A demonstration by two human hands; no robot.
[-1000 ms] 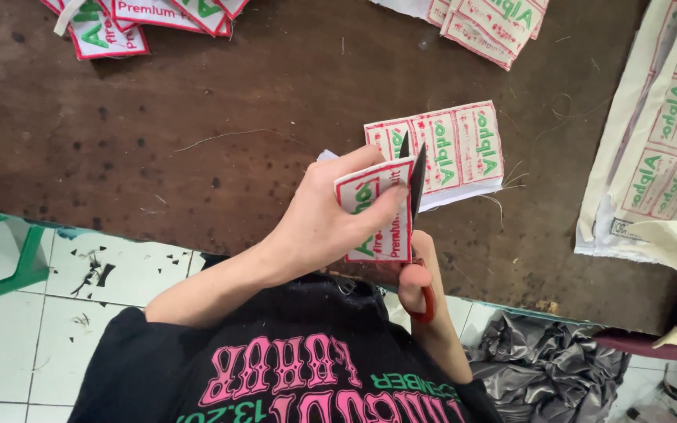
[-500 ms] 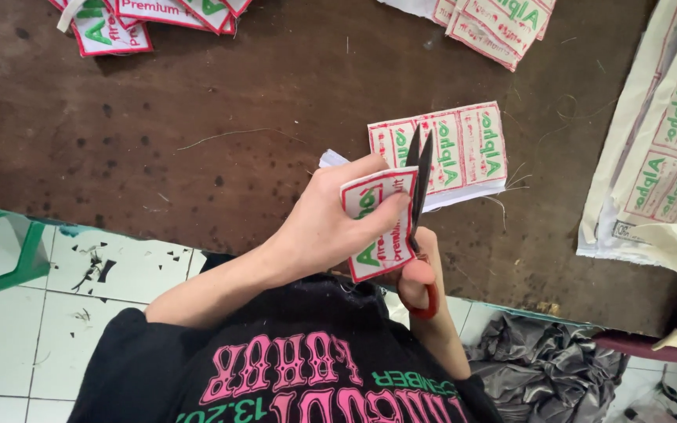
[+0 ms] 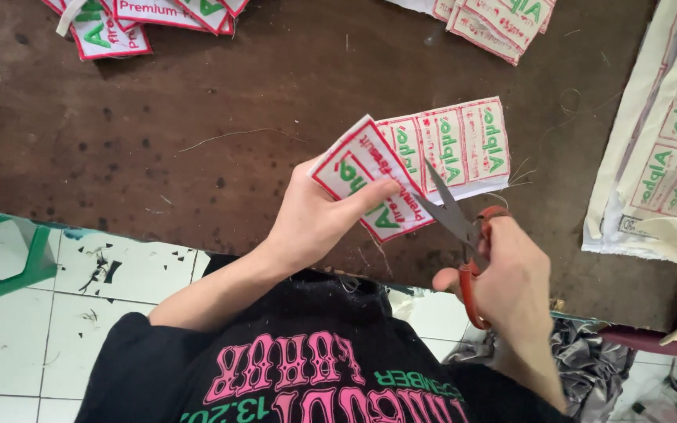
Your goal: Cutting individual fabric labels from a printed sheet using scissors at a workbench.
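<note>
Since the earlier frame the single patch (image 3: pixel 370 178) has turned from near upright to a slanted lie, and the scissors (image 3: pixel 464 235) have swung off its edge and out to the right, blades now aimed up-left. The left hand (image 3: pixel 315 223) is clamped on the patch: thumb pressed across its front, fingers behind. The patch is white with a red border and green letters and sticks up and to the right of that hand, over the brown table (image 3: pixel 158 133). The right hand (image 3: pixel 511 274) is closed round the red scissor handles, lower right of the patch. The blade tips are just beside the patch's right edge; I cannot tell if they touch it. A strip of uncut patches (image 3: pixel 456 149) lies on the table right behind the held one. More patches (image 3: pixel 111 31) are piled top left, another pile (image 3: pixel 503 23) top centre, and a printed sheet (image 3: pixel 667 172) at right.
</note>
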